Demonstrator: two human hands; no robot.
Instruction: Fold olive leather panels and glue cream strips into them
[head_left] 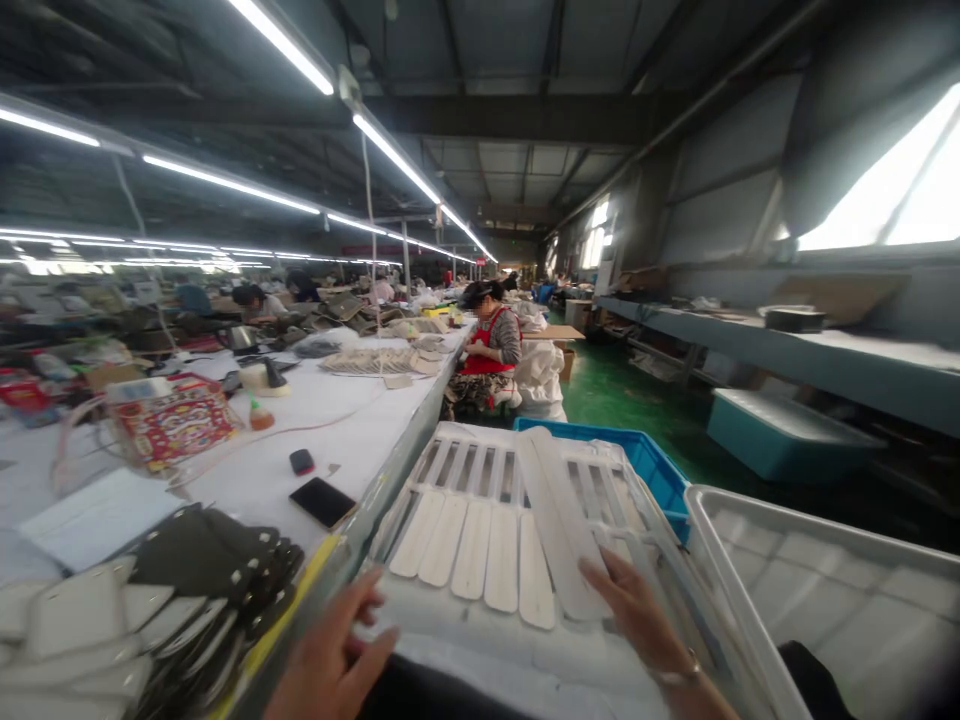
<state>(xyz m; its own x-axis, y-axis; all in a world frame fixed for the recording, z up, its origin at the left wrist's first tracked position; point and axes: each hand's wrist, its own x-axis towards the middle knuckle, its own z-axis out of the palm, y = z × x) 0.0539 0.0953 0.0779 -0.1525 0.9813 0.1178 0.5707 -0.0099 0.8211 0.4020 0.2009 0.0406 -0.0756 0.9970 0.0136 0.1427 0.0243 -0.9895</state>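
A long white flat strip (559, 520) with rounded ends lies slanted across a white slotted rack (465, 640). My right hand (634, 610) grips this strip by its right edge near the lower end. Several shorter white strips (472, 548) lie side by side on the rack, left of the long one. At the rack's near left corner is my left hand (337, 645), held up with its fingers apart and nothing in it. Beside it on the table (247, 490) is a fanned pile of dark grey and white pieces (202, 560).
Blue crate (645, 450) behind the rack; large white bin (825, 530) at right. On the table are a phone (322, 502), a small dark object (301, 461) and a red patterned bag (176, 420). A seated co-worker (491, 345) in a red apron is farther along.
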